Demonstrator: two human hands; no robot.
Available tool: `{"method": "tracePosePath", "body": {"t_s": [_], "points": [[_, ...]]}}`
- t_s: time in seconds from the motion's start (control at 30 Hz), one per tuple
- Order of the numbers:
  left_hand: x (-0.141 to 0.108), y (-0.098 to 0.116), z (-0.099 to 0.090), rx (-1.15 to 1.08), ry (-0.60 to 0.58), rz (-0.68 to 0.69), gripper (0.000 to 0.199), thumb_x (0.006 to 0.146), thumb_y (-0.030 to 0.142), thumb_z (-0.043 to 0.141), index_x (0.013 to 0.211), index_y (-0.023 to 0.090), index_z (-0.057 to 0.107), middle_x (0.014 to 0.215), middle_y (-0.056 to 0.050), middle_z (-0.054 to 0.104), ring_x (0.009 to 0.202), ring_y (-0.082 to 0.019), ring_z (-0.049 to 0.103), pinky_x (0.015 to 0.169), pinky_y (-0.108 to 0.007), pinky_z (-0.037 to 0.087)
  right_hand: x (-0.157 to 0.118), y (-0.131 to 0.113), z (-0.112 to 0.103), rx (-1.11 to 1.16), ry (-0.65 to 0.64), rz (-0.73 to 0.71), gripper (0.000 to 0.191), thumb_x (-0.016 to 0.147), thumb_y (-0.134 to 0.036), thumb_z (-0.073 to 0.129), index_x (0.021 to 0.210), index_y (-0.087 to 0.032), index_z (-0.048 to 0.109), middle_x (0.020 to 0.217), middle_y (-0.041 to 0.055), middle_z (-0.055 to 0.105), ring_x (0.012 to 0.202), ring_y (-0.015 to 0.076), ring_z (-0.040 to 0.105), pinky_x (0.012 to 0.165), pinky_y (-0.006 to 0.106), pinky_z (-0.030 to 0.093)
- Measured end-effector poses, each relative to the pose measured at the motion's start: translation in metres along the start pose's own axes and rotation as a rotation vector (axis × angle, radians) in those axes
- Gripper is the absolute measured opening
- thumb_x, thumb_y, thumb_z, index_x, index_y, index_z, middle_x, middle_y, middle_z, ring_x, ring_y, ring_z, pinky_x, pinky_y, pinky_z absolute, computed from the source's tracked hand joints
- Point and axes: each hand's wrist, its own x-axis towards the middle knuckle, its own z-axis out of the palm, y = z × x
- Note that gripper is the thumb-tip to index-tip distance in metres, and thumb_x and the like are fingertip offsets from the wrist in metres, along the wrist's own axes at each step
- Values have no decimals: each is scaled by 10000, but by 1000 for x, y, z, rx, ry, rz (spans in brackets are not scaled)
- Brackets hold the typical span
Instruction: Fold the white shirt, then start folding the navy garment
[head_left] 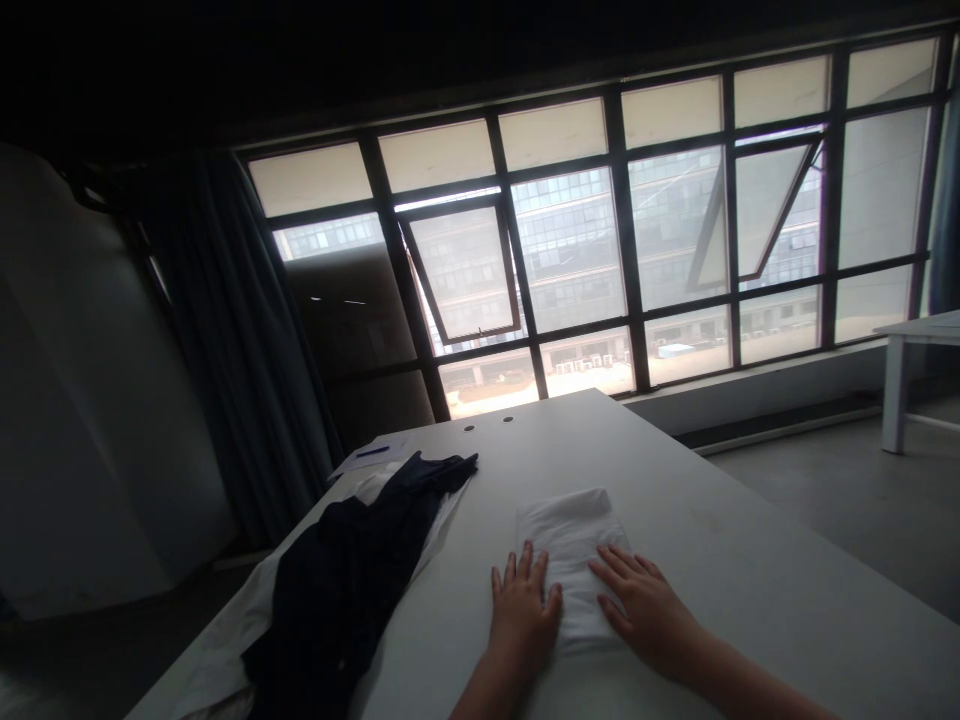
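Folded white rectangular cloth point(571, 525) lies flat — left hand point(523, 612) over its left edge, right hand point(651, 612) over its right — each grip released.

White table point(540, 450): folded white cloth point(576, 570), dark garment point(352, 560), pale fabric point(225, 640), probably paper point(365, 464).

On my feed I count two hands: one left hand point(525, 605), one right hand point(649, 610). I see one folded white cloth point(571, 520), one dark garment point(352, 560), one pen point(373, 452), two round holes point(508, 419), two tilted-open window panes point(465, 270) and two tables, one near table point(540, 455) and one side table point(895, 390).
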Motion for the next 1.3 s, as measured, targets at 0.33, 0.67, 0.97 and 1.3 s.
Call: {"method": "tracePosePath", "body": {"t_s": [0.33, 0.67, 0.97, 1.3], "points": [[-2, 4, -5, -5, -9, -10, 631, 988, 539, 333, 1589, 348, 363, 1706, 23, 175, 1552, -308, 183, 1241, -554, 48, 0, -1, -2, -4, -10, 3, 559, 991, -556, 401, 1492, -337, 520, 1620, 54, 417, 1500, 296, 364, 1215, 547, 267], [-3, 7, -8, 15, -26, -23, 632, 990, 526, 321, 1593, 341, 355, 1709, 23, 165, 1557, -305, 162, 1240, -553, 44, 0, 1, 1, -2, 2, 3, 550, 989, -566, 406, 1487, -363, 519, 1618, 42, 426, 1498, 297, 367, 1214, 540, 269], [-1, 3, -2, 11, -12, -10, 625, 988, 535, 332, 1588, 363, 356, 1707, 38, 170, 1553, -306, 179, 1241, -561, 59, 0, 0, 0, -11, -10, 9, 555, 990, -556, 402, 1488, -342, 521, 1618, 51, 423, 1502, 286, 361, 1220, 531, 258], [-3, 7, -8, -2, -38, -22, 637, 985, 531, 331, 1595, 346, 350, 1710, 32, 160, 1559, -306, 153, 1244, -550, 37, -1, -2, -2, 0, 4, 5, 549, 988, -548, 407, 1481, -340, 534, 1612, 53, 434, 1492, 298, 377, 1215, 536, 270]]}}
